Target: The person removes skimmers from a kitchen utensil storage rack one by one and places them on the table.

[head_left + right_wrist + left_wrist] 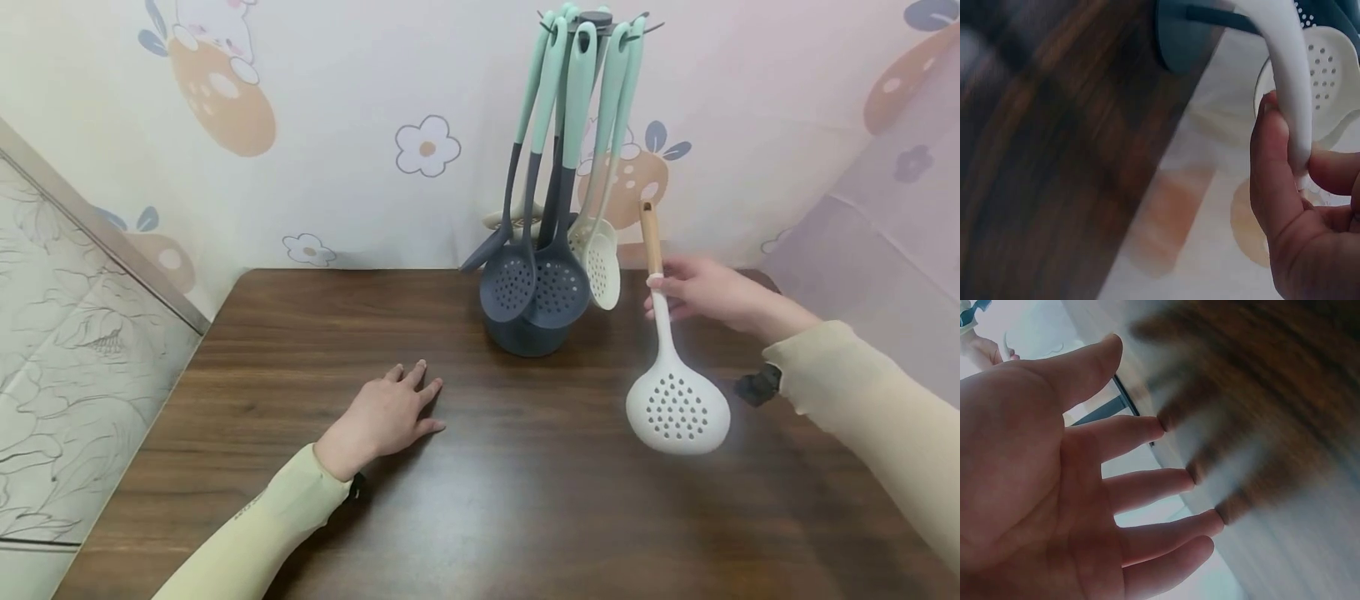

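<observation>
In the head view a white skimmer [677, 410] with a perforated round head and a wooden handle end hangs head-down over the right part of the table. My right hand [705, 292] pinches its shaft just below the wood; the right wrist view shows thumb and finger on the white shaft [1291, 81]. To the left, my left hand [386, 414] rests on the wooden table [480, 500] with its fingers spread. In the left wrist view its fingertips touch the tabletop and the palm [1016, 475] holds nothing.
A rotating-style rack with a dark round base [527, 340] stands at the table's back edge. Mint-handled utensils hang from it, including grey skimmers [557, 287] and a cream slotted spoon [602, 271]. A patterned wall covering [337, 125] rises behind.
</observation>
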Demonstrator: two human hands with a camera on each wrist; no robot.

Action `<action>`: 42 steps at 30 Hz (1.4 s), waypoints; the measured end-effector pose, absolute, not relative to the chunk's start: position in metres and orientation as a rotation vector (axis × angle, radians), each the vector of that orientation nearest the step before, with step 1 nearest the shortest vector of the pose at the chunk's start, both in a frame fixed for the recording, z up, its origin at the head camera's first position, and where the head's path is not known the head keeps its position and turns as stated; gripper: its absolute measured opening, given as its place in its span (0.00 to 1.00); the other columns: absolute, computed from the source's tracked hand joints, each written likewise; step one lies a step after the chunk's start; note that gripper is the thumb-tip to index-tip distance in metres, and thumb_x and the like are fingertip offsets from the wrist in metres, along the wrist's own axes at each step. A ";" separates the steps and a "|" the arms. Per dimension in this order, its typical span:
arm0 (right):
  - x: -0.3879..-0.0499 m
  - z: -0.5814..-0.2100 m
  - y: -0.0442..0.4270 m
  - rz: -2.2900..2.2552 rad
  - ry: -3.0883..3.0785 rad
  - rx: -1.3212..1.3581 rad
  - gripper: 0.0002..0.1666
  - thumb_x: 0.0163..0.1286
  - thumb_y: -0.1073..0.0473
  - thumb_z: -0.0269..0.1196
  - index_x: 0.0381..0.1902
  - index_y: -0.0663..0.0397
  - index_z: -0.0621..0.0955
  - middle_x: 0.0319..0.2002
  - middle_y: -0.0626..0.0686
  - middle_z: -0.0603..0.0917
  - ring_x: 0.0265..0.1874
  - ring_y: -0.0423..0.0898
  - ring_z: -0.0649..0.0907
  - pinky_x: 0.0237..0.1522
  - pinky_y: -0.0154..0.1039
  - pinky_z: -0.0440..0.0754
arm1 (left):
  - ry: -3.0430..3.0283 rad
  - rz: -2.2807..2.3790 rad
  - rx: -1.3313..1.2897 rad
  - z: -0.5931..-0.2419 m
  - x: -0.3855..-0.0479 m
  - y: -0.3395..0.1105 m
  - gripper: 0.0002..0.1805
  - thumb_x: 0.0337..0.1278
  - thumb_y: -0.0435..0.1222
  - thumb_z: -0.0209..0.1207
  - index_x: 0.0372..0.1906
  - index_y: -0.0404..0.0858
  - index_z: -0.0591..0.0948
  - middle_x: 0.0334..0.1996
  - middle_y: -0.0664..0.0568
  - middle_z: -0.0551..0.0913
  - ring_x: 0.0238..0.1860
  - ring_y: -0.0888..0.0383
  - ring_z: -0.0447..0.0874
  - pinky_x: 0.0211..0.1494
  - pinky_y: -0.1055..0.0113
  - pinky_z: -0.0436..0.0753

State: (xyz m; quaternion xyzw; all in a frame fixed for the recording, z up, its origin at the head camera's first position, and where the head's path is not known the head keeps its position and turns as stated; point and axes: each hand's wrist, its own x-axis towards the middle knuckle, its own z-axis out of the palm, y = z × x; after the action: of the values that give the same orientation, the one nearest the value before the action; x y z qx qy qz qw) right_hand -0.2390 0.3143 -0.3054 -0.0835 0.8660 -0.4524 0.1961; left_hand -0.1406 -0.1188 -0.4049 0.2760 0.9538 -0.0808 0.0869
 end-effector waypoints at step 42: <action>-0.227 -0.372 0.312 -1.335 2.061 -0.091 0.39 0.77 0.62 0.55 0.69 0.83 0.49 0.45 0.69 0.83 0.42 0.55 0.87 0.46 0.49 0.84 | 2.924 -0.282 0.802 -0.411 -0.135 -0.115 0.34 0.66 0.62 0.53 0.70 0.50 0.74 0.70 0.42 0.70 0.64 0.40 0.74 0.49 0.51 0.83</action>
State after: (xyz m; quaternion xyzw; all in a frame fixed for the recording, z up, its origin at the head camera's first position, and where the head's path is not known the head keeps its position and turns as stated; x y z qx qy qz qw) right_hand -0.2269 0.3122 -0.3720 -0.0351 0.7902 -0.5116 0.3356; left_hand -0.1350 -0.1151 -0.4109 0.2632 0.9591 -0.0924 0.0484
